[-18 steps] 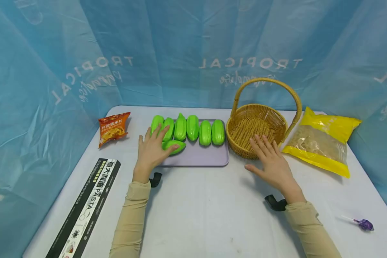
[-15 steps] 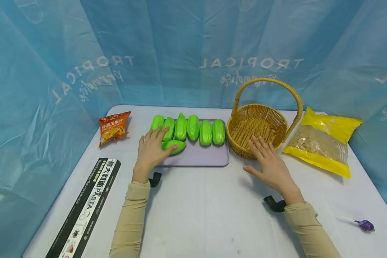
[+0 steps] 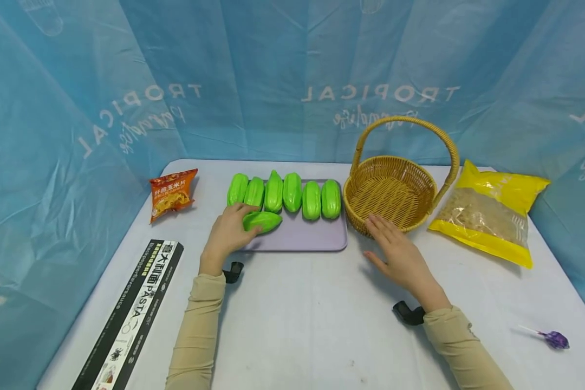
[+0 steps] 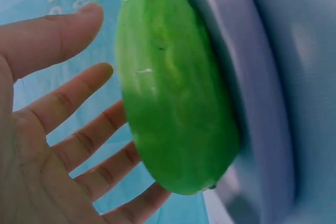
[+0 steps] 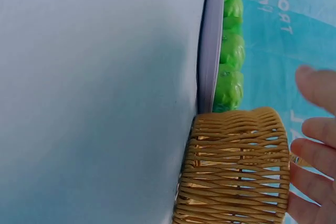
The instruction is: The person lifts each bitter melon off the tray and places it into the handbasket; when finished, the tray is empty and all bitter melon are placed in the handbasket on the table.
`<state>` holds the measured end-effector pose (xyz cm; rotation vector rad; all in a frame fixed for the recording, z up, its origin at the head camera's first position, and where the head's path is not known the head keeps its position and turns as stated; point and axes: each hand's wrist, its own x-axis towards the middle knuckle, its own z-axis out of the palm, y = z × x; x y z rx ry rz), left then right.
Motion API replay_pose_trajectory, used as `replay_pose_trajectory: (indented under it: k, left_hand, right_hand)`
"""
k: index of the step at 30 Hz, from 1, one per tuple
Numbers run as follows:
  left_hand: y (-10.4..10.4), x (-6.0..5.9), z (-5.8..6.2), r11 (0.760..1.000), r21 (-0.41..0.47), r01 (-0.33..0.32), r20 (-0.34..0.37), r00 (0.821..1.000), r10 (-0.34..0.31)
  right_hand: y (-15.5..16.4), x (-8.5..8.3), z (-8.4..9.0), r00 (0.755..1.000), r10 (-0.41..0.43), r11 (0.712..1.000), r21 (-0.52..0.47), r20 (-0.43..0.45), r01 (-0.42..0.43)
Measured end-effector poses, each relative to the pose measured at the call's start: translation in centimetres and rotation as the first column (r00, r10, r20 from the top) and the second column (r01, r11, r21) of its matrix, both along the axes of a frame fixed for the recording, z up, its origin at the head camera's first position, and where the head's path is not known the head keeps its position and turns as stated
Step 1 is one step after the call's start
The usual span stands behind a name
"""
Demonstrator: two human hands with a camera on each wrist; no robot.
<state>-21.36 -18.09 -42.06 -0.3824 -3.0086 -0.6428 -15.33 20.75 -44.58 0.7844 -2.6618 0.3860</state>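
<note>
My left hand (image 3: 228,233) is spread beside a glossy green elongated fruit (image 3: 265,221) with a pointed tip, lying at the front left of a pale purple tray (image 3: 317,238). In the left wrist view, its thumb (image 4: 58,38) stands apart from that fruit while several fingers reach toward its far side; whether they touch it I cannot tell. Behind lies a row of several similar green fruits (image 3: 292,193). With fingers extended, my right hand (image 3: 401,257) is at the near rim of a woven basket (image 3: 352,211) with a tall handle; contact is unclear.
An orange snack bag (image 3: 172,193) lies at the back left, and a long black-and-white pasta box (image 3: 134,314) in front of it. Right of the basket is a yellow bag with a clear window (image 3: 489,214). A purple lollipop (image 3: 556,340) lies at the front right. Blue curtains enclose the table.
My left hand has come lower and nearer to the front fruit, its fingers no longer over the back row. The right hand has shifted left and toward me, off the basket's opening to its near rim.
</note>
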Motion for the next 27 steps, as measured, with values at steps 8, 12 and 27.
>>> replay_pose_trajectory:
  k: [8, 12, 27]
  left_hand:
    - [-0.3, -0.1, -0.9, 1.000, 0.011, 0.001, 0.012, 1.000, -0.001]
    - [-0.1, -0.2, -1.1, 1.000, 0.013, 0.005, 0.000, 1.000, -0.005]
    - [1.2, 0.2, -0.2, 0.985, 0.145, 0.089, 0.026, 0.995, -0.094]
  right_hand:
    - [0.1, -0.1, -0.7, 0.992, 0.037, 0.998, -0.046, -0.120, -0.043]
    - [0.2, -0.1, -0.9, 0.990, 0.038, 0.998, -0.035, -0.138, -0.043]
    - [0.2, -0.3, -1.0, 0.988, 0.015, 0.998, -0.057, -0.155, -0.024]
